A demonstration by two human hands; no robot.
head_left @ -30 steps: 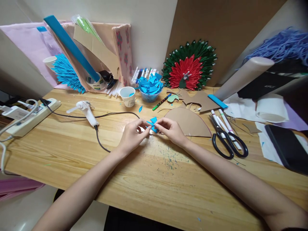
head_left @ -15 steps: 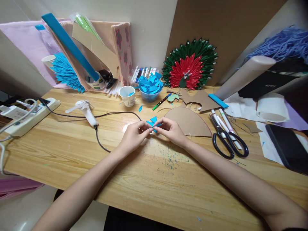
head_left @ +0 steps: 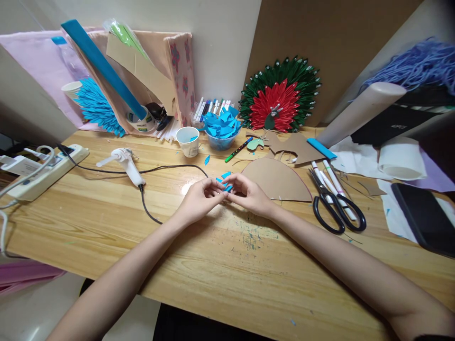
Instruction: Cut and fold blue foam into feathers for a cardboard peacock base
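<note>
Over the middle of the wooden table, my left hand (head_left: 201,198) and my right hand (head_left: 250,193) meet at the fingertips. Between them is a small blue piece (head_left: 228,188), paper or thin foam, pinched by both hands. Part of it is hidden by the fingers. More blue pieces (head_left: 226,175) show just behind the fingertips. To the right of my right hand lies a rounded cardboard piece (head_left: 280,182). A single blue leaf-shaped piece (head_left: 207,160) rests behind my left hand.
A bowl of blue pieces (head_left: 223,128) and a paper cup (head_left: 188,142) stand at the back. Left are a white glue gun (head_left: 128,168), its black cord and a power strip (head_left: 46,175). Black-handled scissors (head_left: 336,208) and a phone (head_left: 423,218) lie right. A red-green peacock (head_left: 279,102) leans behind.
The blue piece between my fingertips has turned and looks smaller, more folded together. My fingers have shifted slightly around it, while both arms stay almost in place.
</note>
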